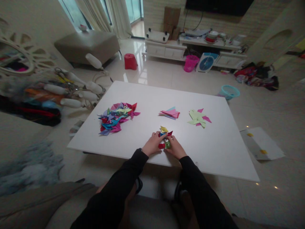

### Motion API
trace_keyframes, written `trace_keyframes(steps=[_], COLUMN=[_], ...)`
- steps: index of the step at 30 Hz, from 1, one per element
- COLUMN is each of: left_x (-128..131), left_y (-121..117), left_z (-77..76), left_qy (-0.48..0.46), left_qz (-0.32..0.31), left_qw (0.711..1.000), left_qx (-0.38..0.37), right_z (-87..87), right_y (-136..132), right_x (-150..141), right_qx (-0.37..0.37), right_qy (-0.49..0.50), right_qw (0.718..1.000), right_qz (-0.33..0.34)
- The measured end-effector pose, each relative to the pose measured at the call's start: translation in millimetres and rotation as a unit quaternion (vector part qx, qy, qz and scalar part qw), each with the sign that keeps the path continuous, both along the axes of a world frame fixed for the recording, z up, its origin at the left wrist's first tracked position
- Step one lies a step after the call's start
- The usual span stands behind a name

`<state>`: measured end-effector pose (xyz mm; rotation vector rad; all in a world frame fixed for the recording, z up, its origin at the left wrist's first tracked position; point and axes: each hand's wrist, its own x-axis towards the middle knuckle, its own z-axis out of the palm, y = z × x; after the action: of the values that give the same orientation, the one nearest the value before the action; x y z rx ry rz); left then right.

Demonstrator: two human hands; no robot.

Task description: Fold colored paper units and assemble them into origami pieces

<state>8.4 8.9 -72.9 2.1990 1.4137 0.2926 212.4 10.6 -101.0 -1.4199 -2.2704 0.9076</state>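
Observation:
My left hand [152,143] and my right hand [175,147] meet near the front edge of the white table [219,152]. Both are closed around a small folded-paper piece [165,137] of red, green, blue and yellow, held between the fingertips just above the tabletop. A big heap of mixed coloured paper pieces [117,118] lies to the left. A small stack of pink and blue folded papers [170,113] sits behind my hands. Pale green and pink paper shapes [198,118] lie to the right.
A rack with scissors and white-handled tools [71,87] stands left of the table. A white sheet with yellow bits [261,147] lies on the tiled floor at right. A teal basket [228,91], pink bin [191,62] and red stool [130,61] stand beyond.

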Motion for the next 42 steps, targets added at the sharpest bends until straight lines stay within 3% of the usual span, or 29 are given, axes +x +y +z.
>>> trace_keyframes(steps=[4, 7, 11, 14, 17, 21, 29, 32, 35, 37, 42], left_x=[-5.1, 2.8, 34.4, 54.1, 53.8, 19.9, -100.1, -115.1, -87.7, -50.2, 45.7], left_y=[-3.5, -9.6, -14.8, -6.2, 11.7, 35.6, 61.2, 76.5, 107.8, 135.7, 192.6], left_z=[3.4, 2.9, -4.2, -11.2, -15.7, -17.6, -18.2, -14.5, -9.9, -9.1, -21.7], left_qy=[0.039, 0.043, 0.055, 0.071, 0.092, 0.120, 0.208, 0.234, 0.195, 0.136, 0.092], left_qz=[0.028, -0.029, -0.091, -0.089, -0.070, -0.016, 0.134, 0.151, 0.132, 0.086, 0.051], left_qw=[0.999, 0.998, 0.991, 0.986, 0.987, 0.988, 0.964, 0.952, 0.960, 0.979, 0.989], left_qx=[0.003, 0.032, 0.087, 0.120, 0.114, 0.101, 0.099, 0.131, 0.154, 0.123, 0.102], right_z=[13.1, 23.3, 30.7, 30.2, 28.2, 31.9, 48.2, 54.7, 61.1, 64.1, 66.0], right_y=[2.8, 7.4, 14.4, 18.2, 19.8, 19.5, 17.2, 16.7, 15.7, 14.5, 12.3], right_x=[-4.1, 11.8, 46.8, 65.9, 71.8, 66.8, 54.9, 49.1, 41.1, 35.7, 29.4], right_qx=[0.015, 0.049, 0.061, 0.070, 0.078, 0.051, 0.003, -0.022, -0.038, -0.046, -0.066], right_qy=[0.027, 0.006, -0.068, -0.090, -0.073, -0.054, -0.051, -0.068, -0.078, -0.087, -0.096], right_qw=[0.999, 0.998, 0.991, 0.984, 0.985, 0.987, 0.990, 0.989, 0.989, 0.988, 0.987], right_qz=[-0.009, -0.038, -0.099, -0.138, -0.137, -0.143, -0.135, -0.127, -0.124, -0.123, -0.109])
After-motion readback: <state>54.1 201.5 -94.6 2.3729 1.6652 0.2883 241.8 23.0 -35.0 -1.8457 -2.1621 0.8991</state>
